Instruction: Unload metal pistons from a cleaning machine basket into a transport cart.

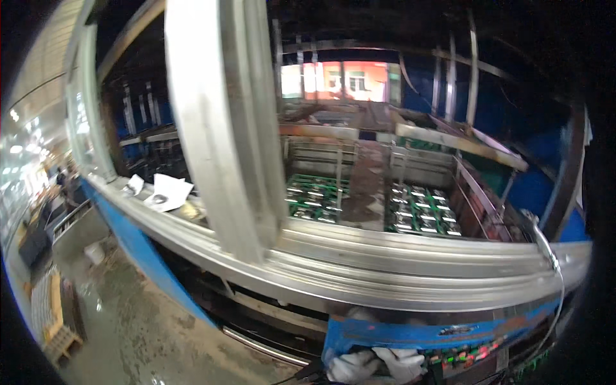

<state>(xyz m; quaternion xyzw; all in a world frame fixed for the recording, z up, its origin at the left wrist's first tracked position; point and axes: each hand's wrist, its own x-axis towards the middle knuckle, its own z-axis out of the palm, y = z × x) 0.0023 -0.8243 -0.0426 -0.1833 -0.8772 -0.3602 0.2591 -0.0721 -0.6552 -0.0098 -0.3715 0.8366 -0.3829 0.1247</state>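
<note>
Neither of my hands can be made out in the head view. Closest to the lower edge lie white crumpled shapes (375,366), like cloth or gloves, below a blue metal panel (385,333). Beside them sits a cluster of small red and green parts (462,356), too blurred to name. Beyond a metal sill (398,263), two green racks hold rows of shiny metal pieces: a left rack (314,196) and a right rack (423,208), both inside a sunken tank area.
A thick upright metal post (218,128) stands in front. White papers (168,192) lie on the ledge to its left. At right, a metal handle (542,237) has a hose (562,295) hanging from it. A wooden pallet (61,321) rests on the wet floor (141,333).
</note>
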